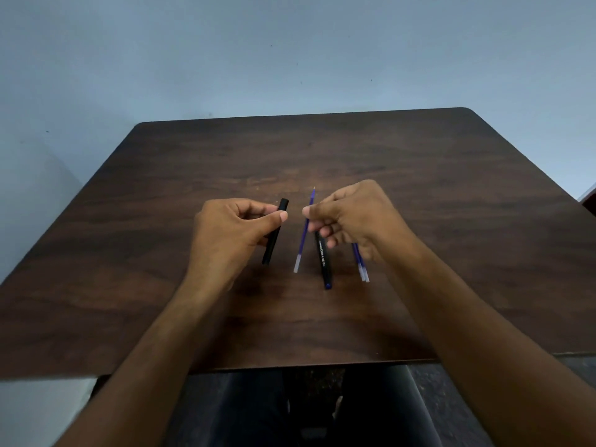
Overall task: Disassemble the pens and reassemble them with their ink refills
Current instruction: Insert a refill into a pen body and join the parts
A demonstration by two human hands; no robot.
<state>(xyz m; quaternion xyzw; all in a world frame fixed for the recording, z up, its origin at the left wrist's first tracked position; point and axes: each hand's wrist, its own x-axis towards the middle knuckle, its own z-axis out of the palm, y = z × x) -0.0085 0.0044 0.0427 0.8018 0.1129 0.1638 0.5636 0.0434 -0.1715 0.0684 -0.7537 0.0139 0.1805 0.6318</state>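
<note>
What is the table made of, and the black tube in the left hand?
Table: looks like dark wood or a wood-look top, with streaky brown grain and a dull sheen. Black tube, held by the left hand: probably plastic, smooth and matte, though that's a guess.

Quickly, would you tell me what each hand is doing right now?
Left hand: grips a black pen barrel.
Right hand: pinches a blue refill.
</note>
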